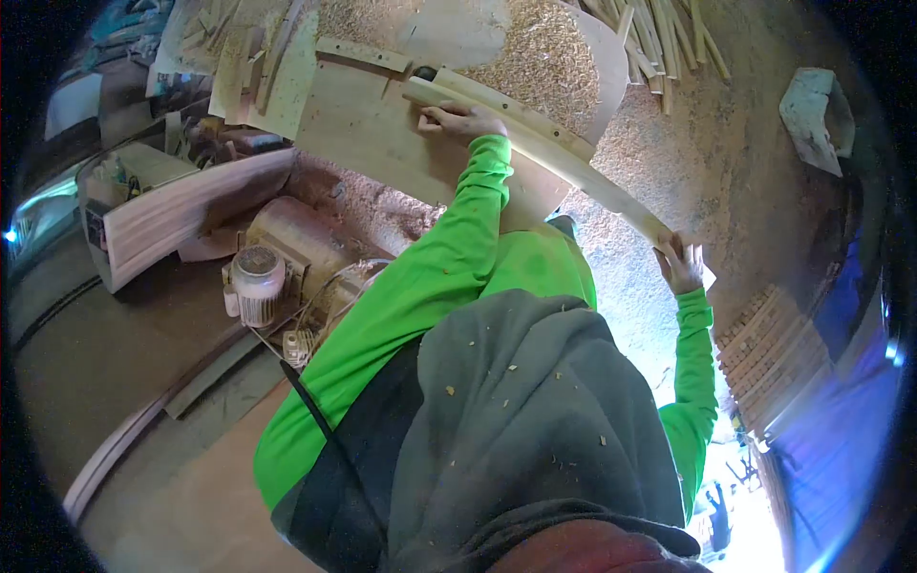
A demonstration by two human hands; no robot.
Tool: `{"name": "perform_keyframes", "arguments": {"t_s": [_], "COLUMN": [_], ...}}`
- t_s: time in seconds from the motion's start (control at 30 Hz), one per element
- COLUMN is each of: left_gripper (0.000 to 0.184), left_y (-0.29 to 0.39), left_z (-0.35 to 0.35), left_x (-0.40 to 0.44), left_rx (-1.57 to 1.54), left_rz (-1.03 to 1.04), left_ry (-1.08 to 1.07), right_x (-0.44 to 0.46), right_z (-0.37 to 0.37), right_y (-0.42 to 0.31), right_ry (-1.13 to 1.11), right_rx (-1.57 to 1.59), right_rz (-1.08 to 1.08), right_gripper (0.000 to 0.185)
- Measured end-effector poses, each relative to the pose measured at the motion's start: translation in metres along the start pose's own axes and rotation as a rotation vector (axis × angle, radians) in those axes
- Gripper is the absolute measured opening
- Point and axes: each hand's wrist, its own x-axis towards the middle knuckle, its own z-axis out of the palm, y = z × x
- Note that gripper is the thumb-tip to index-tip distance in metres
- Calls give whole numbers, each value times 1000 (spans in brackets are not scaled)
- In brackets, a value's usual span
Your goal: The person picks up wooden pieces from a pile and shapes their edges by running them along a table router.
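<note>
A long pale wooden strip [565,164] lies slantwise over the worktable [368,124] and reaches past its right edge. My left hand [465,122] rests on the tabletop against the strip's near side, its fingers curled. Further right, my right hand [681,264] is closed around the strip's outer end, off the table. Behind the strip runs a wooden fence piece [521,113] with dark holes. A second fence piece [363,53] lies to the left. Between the two sits a dark round part [425,73], close to the strip's left end.
Wood shavings [549,67] are heaped behind the fence and cover the floor. Several sticks [659,43] lie at the back right. A white container [819,119] and stacked wood pieces [776,353] stand at right. A dusty motor [259,285] with cables is at left.
</note>
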Motion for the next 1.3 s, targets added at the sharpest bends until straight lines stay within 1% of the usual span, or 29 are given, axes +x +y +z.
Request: {"name": "perform_keyframes", "arguments": {"t_s": [0.13, 0.33, 0.43, 0.53, 0.57, 0.67, 0.77, 0.87, 0.93, 0.97, 1.0, 1.03, 1.13, 1.23, 1.3], "left_gripper": [39, 35, 33, 32, 31, 35, 35, 36, 36, 36, 36, 35, 35, 35, 34], "left_y": [-2, 12, 9, -26, -12, -8, -16, 0, -13, -24, -29, -33, -2, -31, -93], "left_z": [-3, 0, -1, 25, 9, 12, 20, 10, 20, 27, 29, 29, 20, 36, 65], "left_x": [9, 28, 38, 54, 55, 67, 85, 95, 109, 118, 126, 133, 144, 172, 212], "left_rx": [8, 21, 6, 3, 4, -33, -181, -41, -71, -93, -114, -8, -99, -67, -43], "left_rz": [28, 58, 69, 85, 89, 40, 54, 28, 45, 54, 63, 95, 27, 86, 64], "left_ry": [-9, 40, 61, 92, 103, 93, 126, 72, 91, 95, 101, 112, 89, 121, 93], "right_x": [5, 26, 32, 43, 47, 58, 69, 76, 87, 95, 102, 109, 125, 141, 153], "right_z": [4, 11, 16, 17, 16, 19, 23, 30, 32, 32, 32, 32, 35, 40, 42], "right_y": [-5, -17, -20, -27, -30, -37, -43, -47, -57, -61, -65, -69, -81, -91, -98], "right_ry": [6, 0, 36, 50, 49, 57, 64, 58, 59, 93, 107, 121, 135, 154, 147], "right_rx": [-13, 31, 32, 21, 34, 61, 69, 50, 19, 59, 34, 8, -19, -15, -16], "right_rz": [18, 33, 16, -1, 0, 8, 4, 8, 20, 10, -1, -12, -24, -38, -40], "right_gripper": [33, 30, 30, 31, 31, 32, 33, 33, 34, 33, 33, 33, 33, 36, 38]}}
